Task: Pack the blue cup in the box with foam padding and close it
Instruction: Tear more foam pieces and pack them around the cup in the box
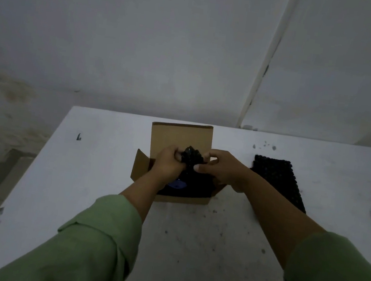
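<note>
Fingers [179, 155] of both hands pinching black foam [192, 156] above open box [180, 135]; blue cup [177, 184] inside

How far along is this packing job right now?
About midway, it seems. Done: a blue shape, likely the blue cup, already sits low in the open box. In hand: the left hand and right hand both pinch a bunched piece of black foam over the box. Left: a second foam sheet lies on the table, and the lid stands open.
</note>
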